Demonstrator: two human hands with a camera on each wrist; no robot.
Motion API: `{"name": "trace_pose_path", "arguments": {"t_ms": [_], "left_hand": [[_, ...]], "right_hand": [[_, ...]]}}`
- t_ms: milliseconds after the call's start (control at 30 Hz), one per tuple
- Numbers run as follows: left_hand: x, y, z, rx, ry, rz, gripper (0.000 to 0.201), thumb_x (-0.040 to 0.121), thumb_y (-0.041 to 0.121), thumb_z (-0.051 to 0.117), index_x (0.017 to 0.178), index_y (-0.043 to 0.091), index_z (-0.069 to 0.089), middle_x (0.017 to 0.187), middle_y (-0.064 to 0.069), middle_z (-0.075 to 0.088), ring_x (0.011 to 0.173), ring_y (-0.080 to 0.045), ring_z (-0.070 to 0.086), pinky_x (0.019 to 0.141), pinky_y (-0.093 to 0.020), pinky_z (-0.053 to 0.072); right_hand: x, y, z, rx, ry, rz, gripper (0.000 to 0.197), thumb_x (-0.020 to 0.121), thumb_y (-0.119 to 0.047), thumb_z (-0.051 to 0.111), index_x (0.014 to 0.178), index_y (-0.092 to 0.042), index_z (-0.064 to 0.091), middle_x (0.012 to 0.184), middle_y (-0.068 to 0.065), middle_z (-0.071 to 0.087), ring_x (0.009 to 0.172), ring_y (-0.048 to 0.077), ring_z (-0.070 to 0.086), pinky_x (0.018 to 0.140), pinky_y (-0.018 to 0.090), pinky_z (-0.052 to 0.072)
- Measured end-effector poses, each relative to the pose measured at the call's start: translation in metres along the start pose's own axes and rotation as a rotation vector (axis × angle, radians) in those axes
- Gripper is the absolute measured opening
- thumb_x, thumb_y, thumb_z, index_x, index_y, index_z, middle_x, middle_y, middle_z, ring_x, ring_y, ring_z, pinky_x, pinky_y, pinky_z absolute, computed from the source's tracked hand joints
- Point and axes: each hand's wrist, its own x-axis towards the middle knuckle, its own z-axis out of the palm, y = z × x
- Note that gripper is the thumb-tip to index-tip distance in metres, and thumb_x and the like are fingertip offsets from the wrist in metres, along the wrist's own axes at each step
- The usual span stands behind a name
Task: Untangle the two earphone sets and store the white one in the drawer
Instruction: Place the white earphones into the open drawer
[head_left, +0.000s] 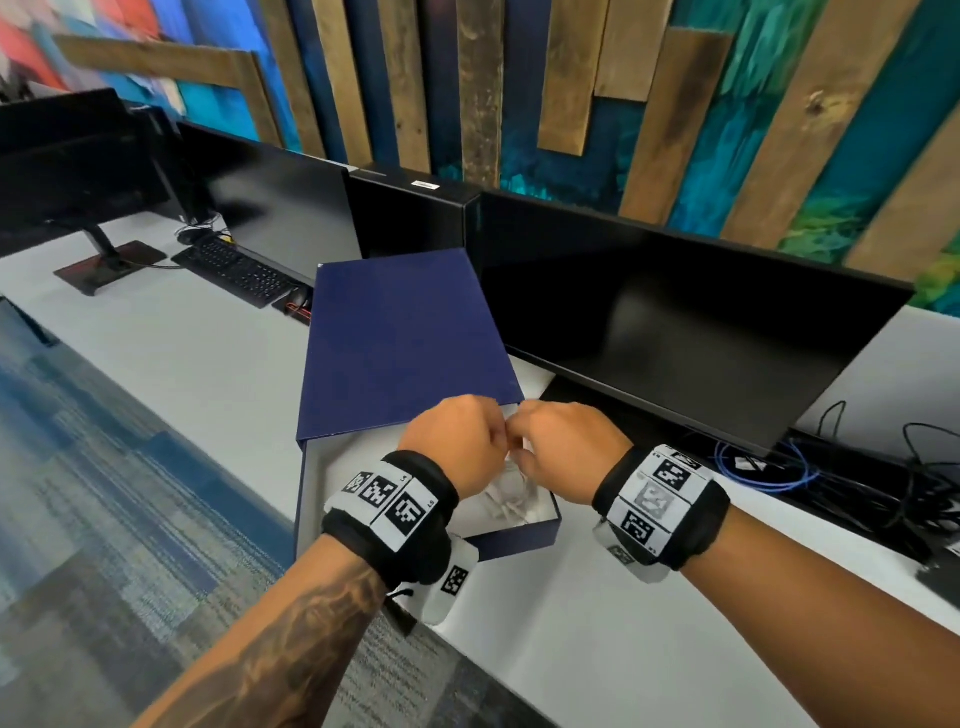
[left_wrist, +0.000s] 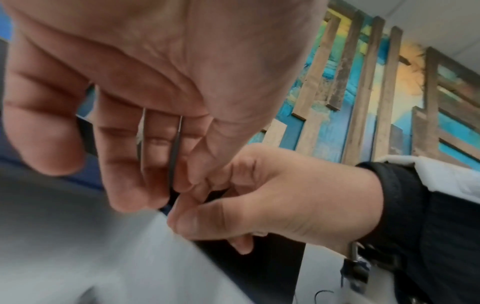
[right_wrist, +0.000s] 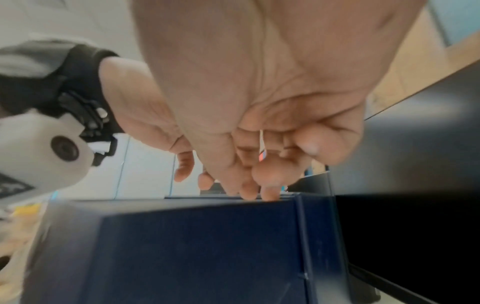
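A dark blue box (head_left: 400, 338) lies on the white desk with its white-lined drawer (head_left: 319, 467) pulled out toward me. A pale bundle of white earphones (head_left: 506, 501) lies in the drawer's right part, partly hidden by my wrists. My left hand (head_left: 483, 431) and right hand (head_left: 535, 436) meet knuckle to knuckle just above it. In the left wrist view two thin cords (left_wrist: 176, 144), one pale and one darker, run down across my curled left fingers (left_wrist: 124, 164). My right hand (left_wrist: 259, 195) pinches them where they leave the left fingers. The black earphones' buds are not visible.
A large black monitor (head_left: 675, 332) stands right behind the box, with loose black and blue cables (head_left: 779, 467) under its right side. A second monitor (head_left: 280, 208), keyboard (head_left: 239, 270) and mouse sit further left. The desk's front edge (head_left: 467, 649) runs under my forearms.
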Motion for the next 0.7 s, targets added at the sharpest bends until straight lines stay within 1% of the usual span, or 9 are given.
{"name": "trace_pose_path", "arguments": {"t_ms": [67, 133, 200, 267, 367, 467, 567, 633, 700], "left_hand": [[0.002, 0.022, -0.003, -0.025, 0.057, 0.041, 0.017, 0.092, 0.026, 0.049, 0.087, 0.025, 0.066, 0.087, 0.006, 0.067, 0.078, -0.019, 0.063, 0.068, -0.034, 0.054], [0.006, 0.051, 0.002, -0.088, 0.096, 0.122, 0.014, 0.092, 0.026, 0.052, 0.089, 0.026, 0.065, 0.086, 0.007, 0.067, 0.077, -0.018, 0.063, 0.069, -0.035, 0.054], [0.011, 0.083, 0.017, -0.16, 0.087, 0.213, 0.011, 0.092, 0.026, 0.054, 0.088, 0.027, 0.064, 0.084, 0.007, 0.067, 0.076, -0.017, 0.063, 0.069, -0.033, 0.053], [0.016, 0.116, 0.042, -0.228, 0.036, 0.284, 0.008, 0.091, 0.025, 0.057, 0.087, 0.026, 0.064, 0.08, 0.008, 0.066, 0.075, -0.015, 0.062, 0.069, -0.03, 0.052], [0.029, 0.161, 0.09, -0.232, -0.074, 0.339, 0.008, 0.089, 0.025, 0.058, 0.085, 0.025, 0.065, 0.079, 0.008, 0.066, 0.076, -0.017, 0.062, 0.07, -0.031, 0.052], [0.048, 0.19, 0.149, -0.178, -0.223, 0.334, 0.01, 0.089, 0.026, 0.057, 0.084, 0.023, 0.065, 0.085, 0.006, 0.068, 0.082, -0.02, 0.064, 0.076, -0.034, 0.055], [0.066, 0.205, 0.207, -0.084, -0.376, 0.312, 0.011, 0.089, 0.029, 0.054, 0.083, 0.025, 0.062, 0.096, 0.003, 0.069, 0.091, -0.023, 0.065, 0.083, -0.035, 0.054], [0.074, 0.21, 0.241, -0.017, -0.469, 0.302, 0.012, 0.091, 0.03, 0.052, 0.087, 0.026, 0.063, 0.102, 0.002, 0.069, 0.095, -0.024, 0.064, 0.084, -0.034, 0.053], [0.079, 0.214, 0.27, 0.036, -0.536, 0.291, 0.014, 0.092, 0.029, 0.05, 0.093, 0.024, 0.063, 0.106, 0.001, 0.068, 0.097, -0.025, 0.063, 0.086, -0.036, 0.053]], "right_hand": [[-0.016, 0.013, -0.01, 0.094, 0.123, 0.011, 0.014, 0.096, -0.03, 0.054, 0.097, -0.024, 0.067, 0.099, -0.008, 0.061, 0.081, 0.021, 0.06, 0.068, 0.03, 0.041], [-0.036, 0.036, -0.016, 0.147, 0.211, 0.084, 0.009, 0.093, -0.03, 0.057, 0.093, -0.024, 0.064, 0.09, -0.011, 0.055, 0.075, 0.016, 0.051, 0.066, 0.029, 0.035], [-0.059, 0.066, -0.016, 0.171, 0.232, 0.191, 0.006, 0.09, -0.03, 0.059, 0.089, -0.025, 0.062, 0.085, -0.011, 0.057, 0.075, 0.015, 0.051, 0.064, 0.03, 0.038], [-0.087, 0.101, -0.011, 0.187, 0.213, 0.3, 0.006, 0.089, -0.031, 0.06, 0.089, -0.027, 0.063, 0.087, -0.01, 0.065, 0.08, 0.017, 0.059, 0.066, 0.031, 0.046], [-0.134, 0.153, 0.006, 0.212, 0.143, 0.5, 0.008, 0.09, -0.033, 0.06, 0.09, -0.027, 0.066, 0.091, -0.008, 0.071, 0.086, 0.019, 0.063, 0.069, 0.031, 0.047], [-0.177, 0.198, 0.032, 0.29, 0.063, 0.723, 0.011, 0.09, -0.034, 0.06, 0.086, -0.026, 0.066, 0.093, -0.006, 0.071, 0.089, 0.022, 0.065, 0.079, 0.037, 0.053], [-0.212, 0.237, 0.066, 0.339, -0.014, 0.896, 0.011, 0.089, -0.035, 0.061, 0.084, -0.025, 0.062, 0.092, -0.007, 0.068, 0.091, 0.022, 0.064, 0.081, 0.034, 0.052], [-0.231, 0.257, 0.091, 0.338, -0.1, 0.95, 0.008, 0.091, -0.035, 0.058, 0.091, -0.027, 0.059, 0.1, -0.005, 0.066, 0.099, 0.023, 0.063, 0.082, 0.032, 0.05], [-0.243, 0.271, 0.115, 0.32, -0.183, 0.976, 0.018, 0.095, -0.035, 0.055, 0.109, -0.025, 0.06, 0.115, -0.001, 0.065, 0.11, 0.025, 0.061, 0.085, 0.03, 0.047]]}}
